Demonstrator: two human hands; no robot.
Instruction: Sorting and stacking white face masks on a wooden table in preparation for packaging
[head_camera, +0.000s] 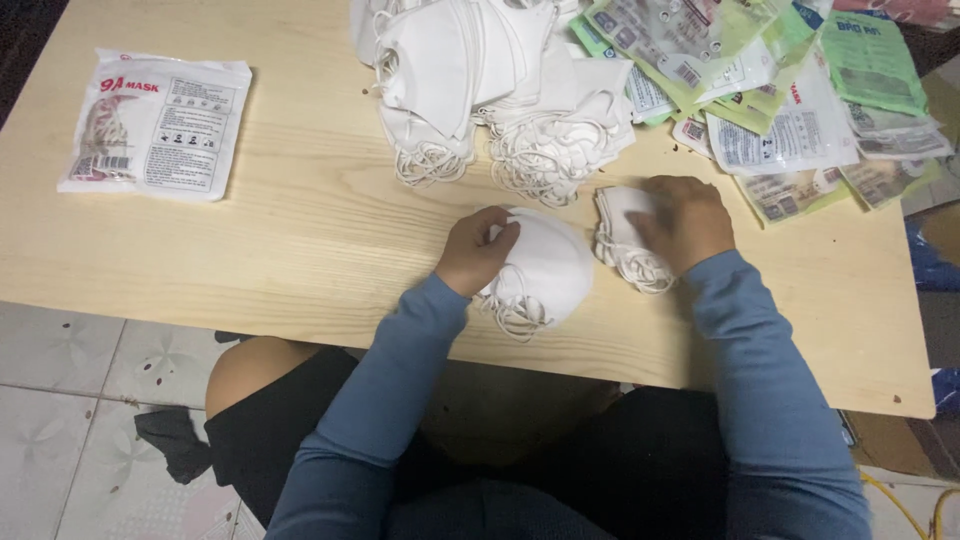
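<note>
My left hand (477, 250) rests on a small stack of folded white face masks (545, 270) near the table's front edge, fingers curled over its left side. Their white ear loops spill out below. My right hand (687, 220) presses down on a second small stack of white masks (622, 225) just to the right, with loops hanging at its lower edge. Both arms wear blue sleeves.
A big heap of white masks (490, 80) lies at the back centre. Several empty printed packets (790, 90), green and white, are piled at the back right. One sealed white packet (155, 122) lies at the far left on the light wooden table (300, 230).
</note>
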